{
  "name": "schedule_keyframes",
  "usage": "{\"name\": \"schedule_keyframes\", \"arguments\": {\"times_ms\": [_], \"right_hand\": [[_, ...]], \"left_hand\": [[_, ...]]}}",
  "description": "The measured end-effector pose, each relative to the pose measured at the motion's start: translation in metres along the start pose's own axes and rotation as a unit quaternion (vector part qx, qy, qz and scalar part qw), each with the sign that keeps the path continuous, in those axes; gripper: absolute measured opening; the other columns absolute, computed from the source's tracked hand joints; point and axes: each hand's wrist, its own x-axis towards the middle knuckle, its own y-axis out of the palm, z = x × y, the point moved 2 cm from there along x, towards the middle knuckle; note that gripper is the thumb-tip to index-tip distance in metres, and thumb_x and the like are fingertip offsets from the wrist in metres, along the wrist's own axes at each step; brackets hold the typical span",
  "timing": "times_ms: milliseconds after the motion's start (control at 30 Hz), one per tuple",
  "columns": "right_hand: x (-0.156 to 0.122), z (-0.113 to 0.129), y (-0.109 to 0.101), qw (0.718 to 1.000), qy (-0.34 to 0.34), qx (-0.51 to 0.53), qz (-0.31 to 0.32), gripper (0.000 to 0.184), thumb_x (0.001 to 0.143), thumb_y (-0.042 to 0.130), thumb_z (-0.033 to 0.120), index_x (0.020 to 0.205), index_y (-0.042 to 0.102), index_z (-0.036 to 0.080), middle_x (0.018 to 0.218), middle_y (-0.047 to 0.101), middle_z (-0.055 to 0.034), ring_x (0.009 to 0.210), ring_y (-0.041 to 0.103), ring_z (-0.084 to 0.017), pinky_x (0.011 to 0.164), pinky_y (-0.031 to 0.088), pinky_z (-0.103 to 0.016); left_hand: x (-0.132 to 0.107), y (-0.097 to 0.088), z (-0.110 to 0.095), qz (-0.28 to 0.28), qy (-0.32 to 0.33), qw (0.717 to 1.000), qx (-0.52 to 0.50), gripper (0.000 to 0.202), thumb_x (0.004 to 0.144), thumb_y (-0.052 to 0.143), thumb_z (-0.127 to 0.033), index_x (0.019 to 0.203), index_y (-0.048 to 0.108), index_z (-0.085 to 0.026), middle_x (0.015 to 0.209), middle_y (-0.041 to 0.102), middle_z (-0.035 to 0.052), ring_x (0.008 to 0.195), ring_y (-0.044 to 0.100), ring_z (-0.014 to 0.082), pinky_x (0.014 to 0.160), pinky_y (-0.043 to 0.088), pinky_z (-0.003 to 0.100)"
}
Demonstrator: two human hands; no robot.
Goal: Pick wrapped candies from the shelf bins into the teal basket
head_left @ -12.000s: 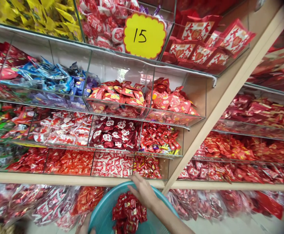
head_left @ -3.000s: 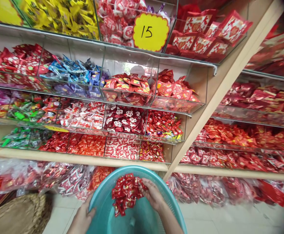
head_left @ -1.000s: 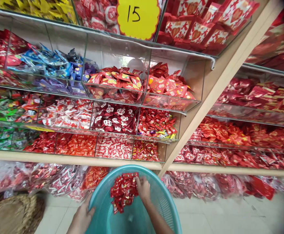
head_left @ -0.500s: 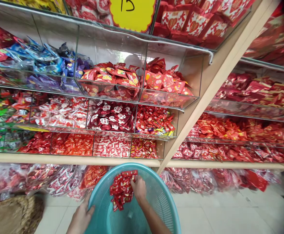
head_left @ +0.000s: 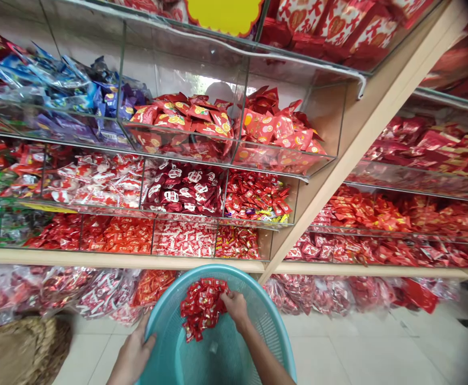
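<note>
A teal plastic basket (head_left: 266, 321) fills the bottom middle of the view. A heap of small red wrapped candies (head_left: 201, 307) lies against its far wall. My right hand (head_left: 236, 307) reaches inside the basket, fingers curled against the right side of the heap. My left hand (head_left: 133, 355) grips the basket's near left rim. Right above the basket, a low clear bin holds similar red candies (head_left: 237, 243).
Tiers of clear acrylic bins (head_left: 185, 187) hold red, blue, green and white sweets. A slanted wooden post (head_left: 338, 176) divides two shelf bays. Bagged candy (head_left: 97, 294) hangs under the lowest shelf. A woven basket (head_left: 21, 347) sits bottom left; a yellow tag (head_left: 225, 13) is at the top.
The view has dropped, cutting off the yellow tag's number. My right hand has shifted slightly right along the candy heap. The left hand keeps its grip on the rim.
</note>
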Motion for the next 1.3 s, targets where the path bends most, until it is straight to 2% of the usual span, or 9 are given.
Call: {"name": "schedule_keyframes", "arguments": {"times_ms": [267, 500, 567, 667, 767, 833, 900, 1000, 1300], "right_hand": [[-0.009, -0.007, 0.008, 0.995, 0.067, 0.056, 0.049, 0.034, 0.07, 0.062, 0.041, 0.048, 0.046, 0.021, 0.039, 0.042, 0.0052, 0.034, 0.038, -0.008, 0.034, 0.024, -0.021], [-0.014, -0.022, 0.007, 0.986, 0.091, 0.123, 0.073, 0.04, 0.072, 0.057, 0.055, 0.054, 0.05, 0.021, 0.049, 0.054, 0.0003, 0.031, 0.036, -0.008, 0.032, 0.02, -0.022], [-0.015, -0.021, -0.005, 0.994, 0.055, 0.079, 0.052, 0.04, 0.073, 0.057, 0.053, 0.05, 0.049, 0.021, 0.048, 0.054, -0.0008, 0.034, 0.04, -0.011, 0.036, 0.025, -0.024], [-0.018, -0.013, -0.035, 0.998, -0.063, 0.013, -0.023, 0.027, 0.075, 0.057, 0.043, 0.058, 0.058, 0.022, 0.054, 0.059, -0.0031, 0.05, 0.054, -0.019, 0.051, 0.039, -0.029], [-0.025, -0.004, -0.068, 0.97, -0.194, -0.08, -0.125, 0.021, 0.081, 0.05, 0.034, 0.086, 0.066, 0.022, 0.08, 0.067, -0.0074, 0.08, 0.061, -0.025, 0.075, 0.044, -0.034], [-0.028, -0.006, -0.084, 0.94, -0.221, -0.184, -0.184, 0.027, 0.083, 0.047, 0.03, 0.101, 0.065, 0.02, 0.102, 0.065, -0.0118, 0.099, 0.057, -0.029, 0.086, 0.04, -0.038], [-0.029, -0.014, -0.091, 0.921, -0.183, -0.277, -0.204, 0.034, 0.083, 0.049, 0.028, 0.112, 0.062, 0.018, 0.116, 0.061, -0.0154, 0.109, 0.053, -0.032, 0.089, 0.038, -0.042], [-0.028, -0.03, -0.091, 0.921, -0.104, -0.336, -0.166, 0.039, 0.084, 0.048, 0.027, 0.12, 0.058, 0.014, 0.118, 0.061, -0.0176, 0.107, 0.056, -0.032, 0.087, 0.04, -0.041], [-0.034, -0.034, -0.096, 0.933, -0.074, -0.317, -0.151, 0.04, 0.089, 0.037, 0.025, 0.124, 0.054, 0.016, 0.113, 0.066, -0.0123, 0.106, 0.06, -0.026, 0.088, 0.043, -0.034]], "left_hand": [[0.0, 0.001, 0.004, -0.013, -0.005, 1.0, -0.004, 0.062, 0.066, 0.056, -0.04, 0.126, 0.052, -0.022, 0.123, 0.066, 0.0043, 0.124, 0.054, 0.0256, 0.109, 0.04, 0.037], [0.002, 0.005, 0.008, 0.009, -0.014, 1.0, -0.015, 0.069, 0.067, 0.053, -0.043, 0.129, 0.048, -0.014, 0.138, 0.054, 0.0109, 0.133, 0.043, 0.027, 0.115, 0.03, 0.04], [0.002, 0.005, 0.008, 0.017, -0.017, 0.999, -0.025, 0.069, 0.067, 0.053, -0.044, 0.129, 0.048, -0.014, 0.137, 0.055, 0.0109, 0.132, 0.045, 0.0269, 0.115, 0.03, 0.041], [0.001, 0.003, 0.007, 0.03, -0.007, 0.999, -0.043, 0.068, 0.067, 0.054, -0.044, 0.129, 0.049, -0.015, 0.135, 0.056, 0.0104, 0.131, 0.047, 0.027, 0.115, 0.03, 0.041], [-0.002, 0.002, 0.006, 0.035, 0.002, 0.998, -0.044, 0.064, 0.068, 0.054, -0.043, 0.127, 0.052, -0.016, 0.13, 0.061, 0.0088, 0.128, 0.049, 0.0266, 0.114, 0.032, 0.04], [-0.003, 0.002, 0.006, 0.023, 0.009, 0.999, -0.045, 0.062, 0.067, 0.055, -0.041, 0.124, 0.055, -0.018, 0.123, 0.065, 0.0067, 0.128, 0.05, 0.0261, 0.114, 0.033, 0.039], [-0.003, 0.004, 0.008, 0.018, 0.021, 0.999, -0.046, 0.06, 0.065, 0.057, -0.039, 0.122, 0.057, -0.019, 0.121, 0.066, 0.0058, 0.127, 0.051, 0.0262, 0.113, 0.035, 0.039], [0.001, 0.007, 0.014, 0.046, 0.023, 0.998, -0.037, 0.062, 0.064, 0.055, -0.036, 0.121, 0.056, -0.014, 0.125, 0.064, 0.0094, 0.125, 0.053, 0.0268, 0.112, 0.037, 0.04], [0.007, 0.012, 0.008, 0.092, 0.044, 0.995, -0.014, 0.061, 0.067, 0.047, -0.031, 0.125, 0.05, -0.01, 0.128, 0.062, 0.0119, 0.124, 0.054, 0.0237, 0.112, 0.037, 0.037]]}}
